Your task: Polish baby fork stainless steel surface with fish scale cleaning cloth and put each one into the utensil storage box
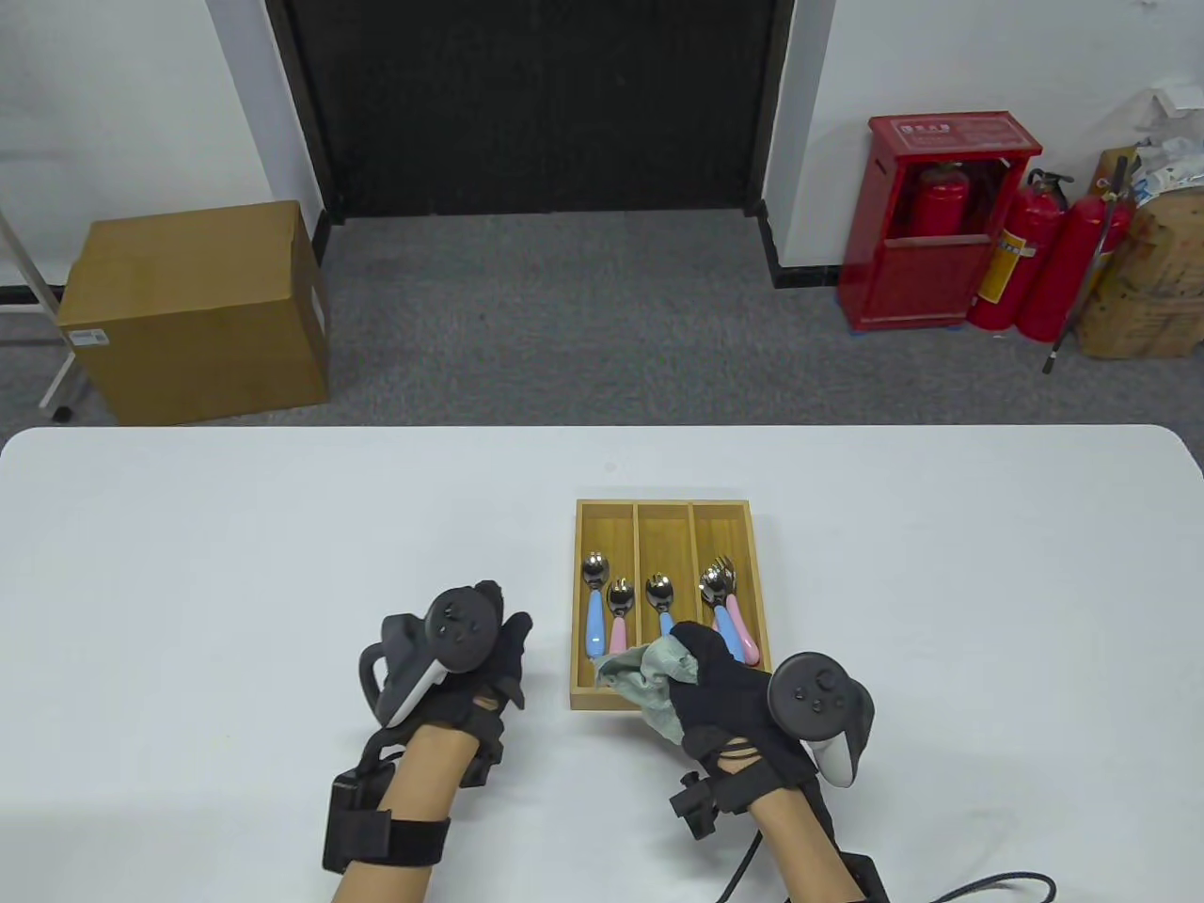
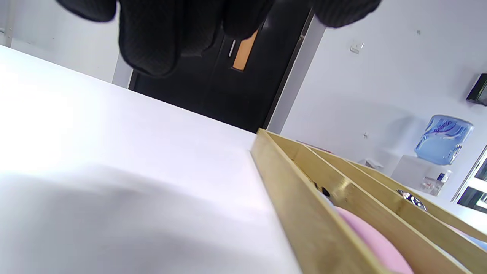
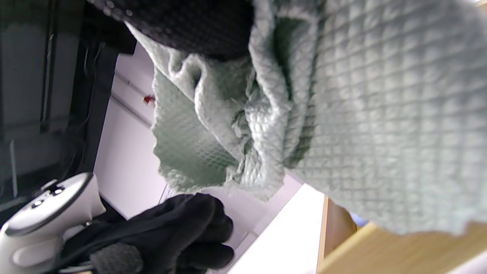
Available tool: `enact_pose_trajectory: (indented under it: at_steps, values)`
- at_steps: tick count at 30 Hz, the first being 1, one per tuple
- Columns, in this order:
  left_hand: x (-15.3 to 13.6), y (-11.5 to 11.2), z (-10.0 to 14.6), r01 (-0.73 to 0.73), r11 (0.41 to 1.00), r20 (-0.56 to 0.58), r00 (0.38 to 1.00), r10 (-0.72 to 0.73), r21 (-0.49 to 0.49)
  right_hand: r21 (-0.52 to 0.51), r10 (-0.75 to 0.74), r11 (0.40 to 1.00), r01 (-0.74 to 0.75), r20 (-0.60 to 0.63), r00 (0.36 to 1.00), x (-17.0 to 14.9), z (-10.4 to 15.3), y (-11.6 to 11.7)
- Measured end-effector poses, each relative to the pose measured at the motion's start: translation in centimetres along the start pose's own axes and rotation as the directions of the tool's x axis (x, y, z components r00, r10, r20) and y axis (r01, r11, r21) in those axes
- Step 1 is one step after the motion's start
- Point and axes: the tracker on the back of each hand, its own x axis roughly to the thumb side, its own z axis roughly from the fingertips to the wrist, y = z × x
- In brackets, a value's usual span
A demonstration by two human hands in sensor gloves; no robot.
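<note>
The wooden utensil storage box (image 1: 663, 506) stands mid-table with three compartments. Two spoon-like pieces (image 1: 602, 602) with blue and pink handles lie in its left compartment. One blue-handled piece (image 1: 660, 594) lies in the middle one. The baby forks (image 1: 720, 576) with pink and blue handles lie in the right one. My right hand (image 1: 701, 658) grips the bunched grey-green fish scale cloth (image 1: 649, 673) over the box's near end; the cloth (image 3: 342, 114) fills the right wrist view. My left hand (image 1: 503, 644) rests on the table left of the box, loosely curled and holding nothing.
The white table's far edge (image 1: 602, 429) runs behind the box. Beyond it on the floor stand a cardboard box (image 1: 198, 310) and a red cabinet with fire extinguishers (image 1: 950, 235). A black cable (image 1: 988, 884) lies at the near right.
</note>
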Motion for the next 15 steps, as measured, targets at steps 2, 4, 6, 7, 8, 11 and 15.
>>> enact_pose_trajectory:
  at_steps: [2, 4, 6, 7, 8, 11, 15]
  values:
    - [-2.1, 0.7, 1.2, -0.027, 0.999, 0.012, 1.000, 0.026, 0.046, 0.112, 0.081, 0.990, -0.081, 0.008, 0.997, 0.7, 0.1, 1.2]
    - [-3.5, 0.9, 2.0, -0.052, 0.997, 0.016, 0.999, 0.051, 0.062, 0.165, 0.175, 0.970, -0.176, 0.020, 0.984, 1.0, 0.3, 2.2]
    - [-4.5, 0.8, 2.5, -0.080, 0.995, 0.016, 0.997, 0.079, 0.063, 0.210, 0.278, 0.937, -0.279, 0.037, 0.960, 1.2, 0.4, 3.0]
    - [-4.9, 0.6, 2.7, -0.092, 0.994, 0.021, 0.996, 0.091, 0.064, 0.219, 0.315, 0.923, -0.317, 0.048, 0.948, 1.2, 0.5, 3.3]
    - [-5.2, 0.3, 3.0, -0.107, 0.992, 0.029, 0.994, 0.105, 0.068, 0.225, 0.358, 0.905, -0.360, 0.054, 0.932, 1.2, 0.6, 3.6]
    - [-6.0, -0.9, 3.4, -0.164, 0.983, 0.074, 0.985, 0.159, 0.077, 0.269, 0.433, 0.863, -0.429, 0.045, 0.900, 0.8, 0.8, 4.3]
    - [-5.9, -0.6, 3.6, -0.274, 0.956, 0.101, 0.959, 0.264, 0.105, 0.360, 0.509, 0.802, -0.477, 0.007, 0.861, -0.2, 1.0, 5.3]
